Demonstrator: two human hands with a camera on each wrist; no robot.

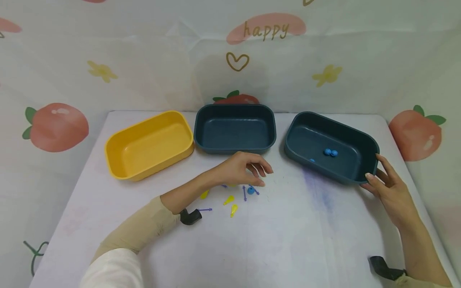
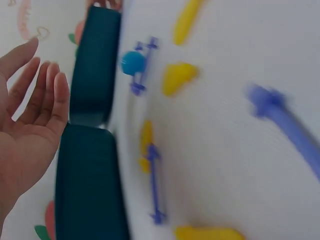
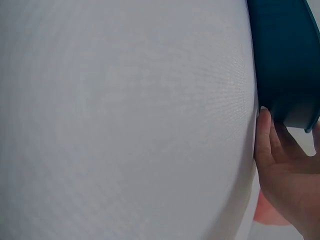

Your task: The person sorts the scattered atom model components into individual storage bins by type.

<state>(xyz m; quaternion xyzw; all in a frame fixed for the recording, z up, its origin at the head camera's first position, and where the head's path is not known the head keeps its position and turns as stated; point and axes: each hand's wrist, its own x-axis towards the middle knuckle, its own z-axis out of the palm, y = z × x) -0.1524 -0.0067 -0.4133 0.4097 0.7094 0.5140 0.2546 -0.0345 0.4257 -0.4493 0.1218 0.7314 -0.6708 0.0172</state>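
Observation:
My left hand (image 1: 239, 170) hovers over the middle of the table with its fingers loosely bent and nothing in them. Below and beside it lie a blue ball (image 1: 251, 191), several thin purple rods (image 1: 244, 193) and several small yellow pieces (image 1: 234, 210). The left wrist view shows the hand (image 2: 32, 120) with its palm bare and the same blue ball (image 2: 133, 63) against the rods. At the right, my right hand (image 1: 394, 196) holds the end of a dark blue bin (image 1: 331, 172), thumb and fingers at its corner. Two blue balls (image 1: 330, 153) sit inside that bin.
A second dark blue bin (image 1: 235, 150) stands at the back centre, and a yellow bin (image 1: 162, 162) is angled to its left, almost touching it. Behind the table (image 1: 281, 240) hangs a printed cloth (image 1: 158, 60).

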